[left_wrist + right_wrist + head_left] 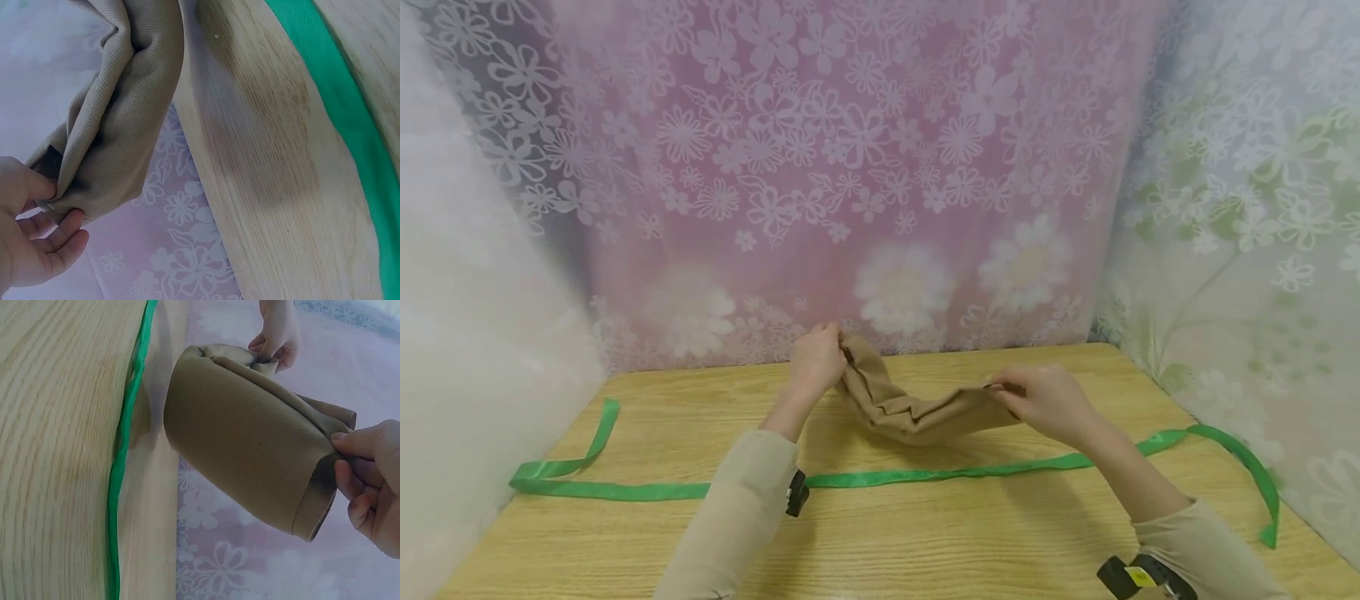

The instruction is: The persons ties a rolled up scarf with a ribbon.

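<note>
Left hand (817, 358) and right hand (1051, 404) pinch sagging brown cloth (913, 423), apparently folded.

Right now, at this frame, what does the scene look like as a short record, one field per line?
Brown cloth: held up near both ends, creased, sagging in the middle
Left hand: pinches one end of the cloth
Right hand: pinches the cloth near its other end
Green ribbon: lies across the table, nearer the person than the cloth
Table: light wood grain
Backdrop: pink with pale flowers, beyond the table
</note>
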The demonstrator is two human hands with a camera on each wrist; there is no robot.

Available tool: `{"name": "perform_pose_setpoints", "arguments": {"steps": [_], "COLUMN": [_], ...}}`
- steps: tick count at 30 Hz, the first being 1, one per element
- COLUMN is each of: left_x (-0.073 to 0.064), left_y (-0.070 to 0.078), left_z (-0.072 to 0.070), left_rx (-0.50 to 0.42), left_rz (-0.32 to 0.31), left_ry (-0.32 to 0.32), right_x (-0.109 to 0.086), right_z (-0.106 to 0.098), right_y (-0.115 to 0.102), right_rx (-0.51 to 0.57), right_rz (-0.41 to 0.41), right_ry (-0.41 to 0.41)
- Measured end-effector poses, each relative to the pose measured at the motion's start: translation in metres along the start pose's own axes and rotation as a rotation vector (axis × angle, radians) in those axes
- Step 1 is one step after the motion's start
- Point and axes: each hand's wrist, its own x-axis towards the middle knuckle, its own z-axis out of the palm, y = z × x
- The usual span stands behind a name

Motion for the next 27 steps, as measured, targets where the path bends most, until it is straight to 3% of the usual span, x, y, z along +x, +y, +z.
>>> {"name": "perform_pose_setpoints", "arguments": {"steps": [4,12,27], "left_x": [0.002,0.006,0.004], "left_y": [0.007,0.019,0.020], "left_z": [0.000,0.000,0.004], "left_rx": [-0.025,0.023,0.032], "left_rz": [0.000,0.004,0.062], "left_ry": [-0.010,-0.019,0.022], "right_x": [0.000,0.000,-0.001], "right_z": [-0.002,-0.001,0.000], "right_y": [-0.007,-0.020,-0.046], "right_rx": [-0.010,-0.024,-0.004], "right_rz": [-0.025,-0.143,-0.276], "right_ry": [0.015,0.082,0.109]}}
